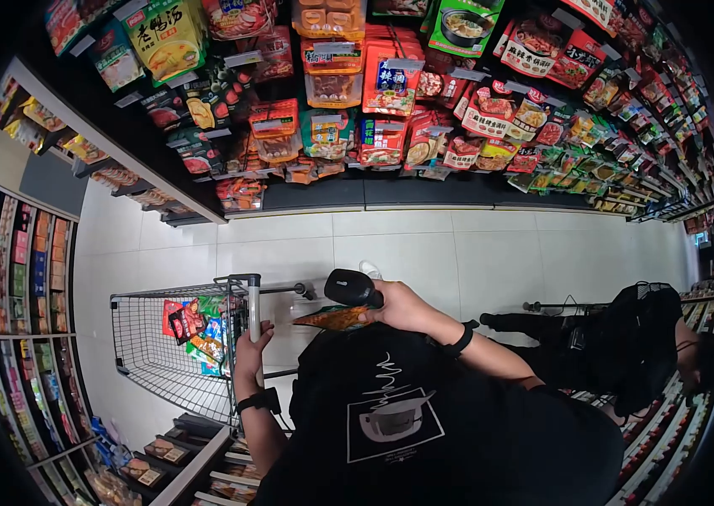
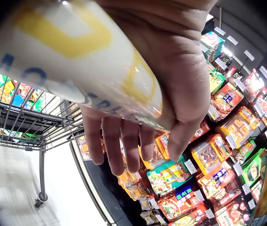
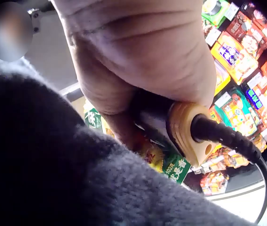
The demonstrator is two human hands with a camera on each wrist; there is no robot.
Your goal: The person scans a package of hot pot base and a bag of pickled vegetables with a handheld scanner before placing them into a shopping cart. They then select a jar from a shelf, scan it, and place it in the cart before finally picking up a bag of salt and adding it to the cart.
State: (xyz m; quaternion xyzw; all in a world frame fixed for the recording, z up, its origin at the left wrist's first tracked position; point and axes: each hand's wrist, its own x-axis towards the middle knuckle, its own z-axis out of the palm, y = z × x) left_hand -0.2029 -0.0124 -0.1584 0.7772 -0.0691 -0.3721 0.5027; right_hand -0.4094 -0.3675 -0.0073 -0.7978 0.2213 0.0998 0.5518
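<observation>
My right hand (image 1: 403, 305) grips a black handheld barcode scanner (image 1: 350, 288) by its handle, its cable (image 3: 225, 136) leaving the handle's end in the right wrist view. Under the scanner, an orange and green food packet (image 1: 332, 319) sticks out from the fingers of the same hand; part of its green printed face shows in the right wrist view. The palm of my left hand (image 2: 171, 70) rests against the pale push bar (image 2: 77, 56) of a shopping cart (image 1: 163, 341), fingers stretched out past the bar. Several colourful packets (image 1: 205, 337) lie in the cart's wire basket.
A long shelf (image 1: 424, 196) hung with bagged seasonings and sauces runs along the far side. More shelves (image 1: 28, 261) stand at the left. A person in dark clothes (image 1: 639, 337) is at the right. Pale tiled floor (image 1: 408, 240) lies between cart and shelf.
</observation>
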